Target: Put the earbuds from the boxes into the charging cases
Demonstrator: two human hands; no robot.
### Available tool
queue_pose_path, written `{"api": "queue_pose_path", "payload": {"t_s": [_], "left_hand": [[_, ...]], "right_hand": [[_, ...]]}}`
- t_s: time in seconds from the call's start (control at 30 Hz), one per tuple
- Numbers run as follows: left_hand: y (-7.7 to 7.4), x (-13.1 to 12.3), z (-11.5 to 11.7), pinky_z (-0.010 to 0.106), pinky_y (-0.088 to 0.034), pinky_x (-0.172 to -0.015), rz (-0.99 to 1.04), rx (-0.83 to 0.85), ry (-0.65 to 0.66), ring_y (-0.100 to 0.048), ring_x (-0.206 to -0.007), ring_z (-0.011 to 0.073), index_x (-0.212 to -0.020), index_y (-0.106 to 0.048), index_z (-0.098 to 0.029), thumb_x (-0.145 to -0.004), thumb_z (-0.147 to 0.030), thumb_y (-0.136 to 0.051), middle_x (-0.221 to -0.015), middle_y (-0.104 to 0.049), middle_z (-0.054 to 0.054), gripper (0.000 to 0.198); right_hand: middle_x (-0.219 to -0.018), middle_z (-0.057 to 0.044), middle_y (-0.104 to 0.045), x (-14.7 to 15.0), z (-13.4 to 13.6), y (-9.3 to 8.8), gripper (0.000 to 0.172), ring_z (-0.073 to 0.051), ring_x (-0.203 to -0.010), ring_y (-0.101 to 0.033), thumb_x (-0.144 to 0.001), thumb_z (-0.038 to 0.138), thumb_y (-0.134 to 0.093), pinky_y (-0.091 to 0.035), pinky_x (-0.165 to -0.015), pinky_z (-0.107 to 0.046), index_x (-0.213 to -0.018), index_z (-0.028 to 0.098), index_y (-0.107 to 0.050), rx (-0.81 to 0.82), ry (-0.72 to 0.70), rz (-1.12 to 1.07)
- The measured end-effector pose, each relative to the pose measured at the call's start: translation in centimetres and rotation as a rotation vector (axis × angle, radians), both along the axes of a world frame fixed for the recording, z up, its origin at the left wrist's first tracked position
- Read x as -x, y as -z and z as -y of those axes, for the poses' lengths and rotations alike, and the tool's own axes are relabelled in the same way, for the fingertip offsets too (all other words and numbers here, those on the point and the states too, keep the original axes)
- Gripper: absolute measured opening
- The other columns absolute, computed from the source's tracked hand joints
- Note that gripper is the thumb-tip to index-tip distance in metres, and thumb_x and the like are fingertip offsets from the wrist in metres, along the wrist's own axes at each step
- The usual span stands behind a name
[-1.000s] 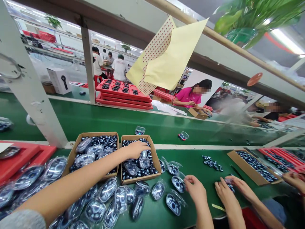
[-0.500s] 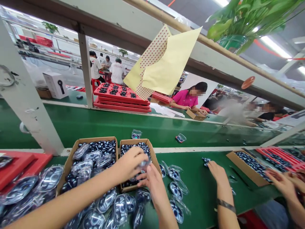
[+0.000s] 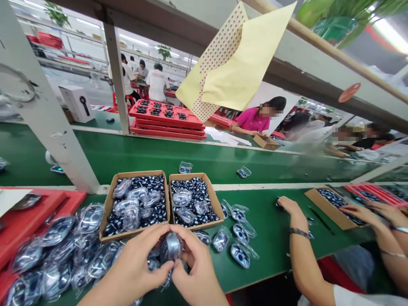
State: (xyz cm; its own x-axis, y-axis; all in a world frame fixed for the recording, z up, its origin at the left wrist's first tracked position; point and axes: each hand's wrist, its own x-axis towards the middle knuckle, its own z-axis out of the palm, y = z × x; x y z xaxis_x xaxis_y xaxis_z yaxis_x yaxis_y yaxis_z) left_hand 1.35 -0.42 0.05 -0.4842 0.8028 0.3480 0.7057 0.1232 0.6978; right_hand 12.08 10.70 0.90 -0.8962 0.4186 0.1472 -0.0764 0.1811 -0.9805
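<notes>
As a glossy oval blister pack [image 3: 171,247] is gripped between the half-closed left hand [image 3: 137,265] and right hand [image 3: 197,272], two cardboard boxes [image 3: 191,175] of dark parts are seen just ahead; loose packs [image 3: 59,231] are heaped left of the hands on a green conveyor belt [image 3: 270,250].

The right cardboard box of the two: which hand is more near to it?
The right hand is nearer, just below the front edge of the box; the left hand is farther, to the lower left.

The left hand [image 3: 137,265] and right hand [image 3: 194,267] grip a glossy silver oval plastic case [image 3: 171,247] just below two brown cardboard boxes [image 3: 194,175] on a green conveyor belt [image 3: 270,250]
</notes>
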Motion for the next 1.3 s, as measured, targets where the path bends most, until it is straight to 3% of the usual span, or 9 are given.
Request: {"api": "queue_pose_path", "payload": {"t_s": [0.2,0.37,0.47,0.63,0.8,0.93,1.1,1.2,1.3], "left_hand": [[1.1,-2.0,0.1,0.028,-0.053,-0.069,0.271,-0.001,0.147,-0.058,-0.087,0.0195,-0.106,-0.050,-0.023,-0.056,-0.011,-0.056,-0.101,-0.059,0.005,0.052],[1.4,-3.5,-0.7,0.029,-0.052,-0.073,0.571,0.019,0.226,-0.055,-0.090,0.0185,-0.105,-0.054,-0.020,-0.055,-0.008,-0.054,-0.100,-0.056,0.004,0.051],[1.5,-4.3,-1.2,0.029,-0.051,-0.075,0.628,0.012,0.286,-0.055,-0.090,0.0178,-0.106,-0.054,-0.020,-0.056,-0.006,-0.053,-0.100,-0.055,0.004,0.052],[1.9,-4.6,-1.8,0.030,-0.049,-0.076,0.718,0.026,0.300,-0.054,-0.091,0.0181,-0.103,-0.055,-0.020,-0.055,-0.006,-0.054,-0.104,-0.054,0.005,0.050],[3.5,-5.7,-3.0,0.026,-0.048,-0.072,0.912,-0.046,0.389,-0.056,-0.086,0.0142,-0.114,-0.041,-0.022,-0.064,-0.006,-0.048,-0.098,-0.056,0.003,0.052],[3.3,-7.0,-4.8,0.019,-0.046,-0.065,0.702,0.038,0.390,-0.055,-0.083,0.0112,-0.100,-0.048,-0.022,-0.062,0.001,-0.038,-0.096,-0.054,0.001,0.046],[1.7,-7.1,-10.0,0.029,-0.045,-0.079,0.004,0.286,0.262,-0.056,-0.085,0.0165,-0.088,-0.056,-0.019,-0.072,-0.002,-0.039,-0.087,-0.059,0.004,0.029],[2.4,-7.9,-14.7,0.033,-0.048,-0.072,-0.270,0.523,0.273,-0.059,-0.083,0.0217,-0.093,-0.056,-0.015,-0.078,-0.006,-0.041,-0.085,-0.061,0.009,0.023],[4.0,-9.3,-18.6,0.036,-0.050,-0.065,-0.312,0.615,0.258,-0.060,-0.085,0.0280,-0.097,-0.055,-0.006,-0.075,0.001,-0.040,-0.089,-0.061,0.020,0.028]], "right_hand": [[-0.108,-0.004,-0.056,-2.5,0.9,0.5,0.070,-0.018,-0.096,-0.056,-0.050,0.000,-0.039,-0.051,-0.080,-0.027,-0.115,0.022,-0.047,-0.305,0.107,0.006],[-0.111,-0.007,-0.056,-5.1,0.6,1.4,0.066,-0.019,-0.095,-0.058,-0.058,0.004,-0.041,-0.054,-0.070,-0.024,-0.122,0.018,-0.041,-0.474,0.107,0.027],[-0.114,-0.008,-0.054,-6.3,0.2,2.1,0.068,-0.020,-0.098,-0.057,-0.058,0.004,-0.042,-0.053,-0.074,-0.025,-0.125,0.018,-0.037,-0.558,0.117,0.067],[-0.116,-0.008,-0.054,-7.1,-0.1,3.4,0.068,-0.020,-0.104,-0.054,-0.059,0.003,-0.039,-0.048,-0.085,-0.029,-0.125,0.016,-0.037,-0.654,0.245,0.090],[-0.112,-0.008,-0.058,-7.9,-1.3,4.9,0.049,-0.017,-0.097,-0.059,-0.074,0.006,-0.033,-0.051,-0.079,-0.027,-0.121,0.015,-0.043,-0.590,0.403,0.132],[-0.105,-0.010,-0.063,-9.3,-3.8,6.0,0.036,-0.019,-0.092,-0.061,-0.081,0.022,-0.045,-0.051,-0.076,-0.027,-0.116,0.015,-0.050,-0.710,0.464,0.149],[-0.086,-0.006,-0.068,-12.0,-8.7,6.9,0.024,-0.018,-0.078,-0.065,-0.082,0.025,-0.042,-0.052,-0.069,-0.026,-0.089,0.018,-0.064,-0.762,0.470,0.297],[-0.083,-0.006,-0.068,-12.8,-10.5,8.0,0.022,-0.019,-0.074,-0.064,-0.078,0.024,-0.045,-0.053,-0.065,-0.028,-0.087,0.017,-0.064,-0.784,0.505,0.384],[-0.072,-0.006,-0.067,-12.7,-10.9,9.4,0.020,-0.017,-0.059,-0.063,-0.075,0.024,-0.048,-0.052,-0.056,-0.026,-0.086,0.015,-0.063,-0.745,0.550,0.427]]}}
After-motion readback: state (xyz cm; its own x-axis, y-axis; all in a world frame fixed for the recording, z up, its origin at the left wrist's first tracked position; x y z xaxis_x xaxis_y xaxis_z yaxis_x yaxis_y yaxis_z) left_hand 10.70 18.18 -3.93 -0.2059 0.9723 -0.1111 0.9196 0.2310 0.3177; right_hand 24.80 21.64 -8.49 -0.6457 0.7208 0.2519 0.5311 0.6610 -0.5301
